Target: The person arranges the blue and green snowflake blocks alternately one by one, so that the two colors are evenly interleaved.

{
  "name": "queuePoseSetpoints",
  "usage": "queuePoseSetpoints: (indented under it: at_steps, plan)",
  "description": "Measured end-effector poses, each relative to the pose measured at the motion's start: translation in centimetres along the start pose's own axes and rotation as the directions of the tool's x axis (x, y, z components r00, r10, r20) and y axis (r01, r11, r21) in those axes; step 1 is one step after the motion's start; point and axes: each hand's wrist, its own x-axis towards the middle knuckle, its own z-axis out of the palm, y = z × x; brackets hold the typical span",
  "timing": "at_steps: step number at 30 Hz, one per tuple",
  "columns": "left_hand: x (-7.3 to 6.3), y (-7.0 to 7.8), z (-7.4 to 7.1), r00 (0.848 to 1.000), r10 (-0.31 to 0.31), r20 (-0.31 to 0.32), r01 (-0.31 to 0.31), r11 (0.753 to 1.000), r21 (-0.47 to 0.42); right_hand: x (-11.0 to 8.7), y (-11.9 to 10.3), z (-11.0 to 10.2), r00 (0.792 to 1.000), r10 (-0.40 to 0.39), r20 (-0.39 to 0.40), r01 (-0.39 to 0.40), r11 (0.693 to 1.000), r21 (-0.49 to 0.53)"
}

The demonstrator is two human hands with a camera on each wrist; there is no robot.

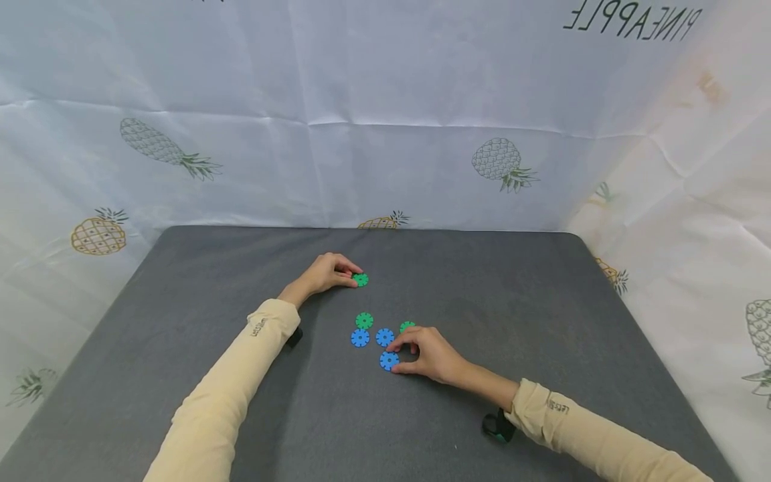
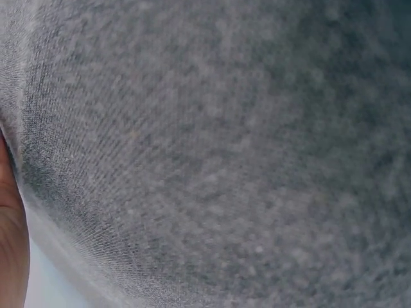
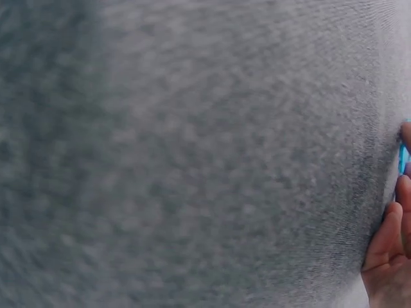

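In the head view my left hand (image 1: 324,274) pinches a green notched disc (image 1: 361,280) by its left edge, between thumb and fingers, toward the back of the table. Nearer the front, my right hand (image 1: 435,355) has its thumb and fingertips on the right edge of a blue notched disc (image 1: 389,361), pinching it. Just behind lie another blue disc (image 1: 385,337) and a green disc (image 1: 407,327) partly covered by the right hand. To their left, a green disc (image 1: 364,320) sits right behind a blue disc (image 1: 360,338). The right wrist view catches only some fingers (image 3: 387,237) at its edge.
A dark grey cloth (image 1: 512,288) covers the table. Behind it and at the sides hangs a white curtain (image 1: 391,80) printed with pineapples. Black straps (image 1: 498,426) show under both wrists.
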Motion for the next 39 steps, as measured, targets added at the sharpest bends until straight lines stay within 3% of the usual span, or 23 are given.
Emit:
queuePoseSetpoints:
  at_steps: [17, 24, 31, 34, 39]
  plan:
    - [0.4, 0.3, -0.6, 0.999, -0.018, 0.038, 0.017, 0.999, 0.032, 0.0, 0.1, -0.4, 0.998, -0.057, 0.014, 0.058, 0.997, -0.055]
    - [0.3, 0.5, -0.6, 0.999, 0.007, 0.047, -0.01, 0.998, 0.059, 0.0, 0.4, -0.6, 0.998, -0.066, 0.024, 0.067, 0.997, -0.033]
    - [0.2, 0.8, -0.5, 0.999, 0.008, 0.051, -0.014, 0.993, 0.114, -0.3, 1.1, -1.5, 1.0, 0.003, 0.01, -0.005, 0.993, 0.116]
    - [0.2, 0.9, -0.4, 0.999, 0.005, 0.052, -0.012, 0.992, 0.127, -0.2, 1.6, -2.1, 1.0, 0.009, -0.007, -0.007, 0.972, 0.237]
    - [0.1, 1.1, -0.3, 0.999, 0.001, 0.053, -0.008, 0.991, 0.133, 0.2, 2.7, -3.4, 0.998, 0.05, -0.04, -0.033, 0.935, 0.354]
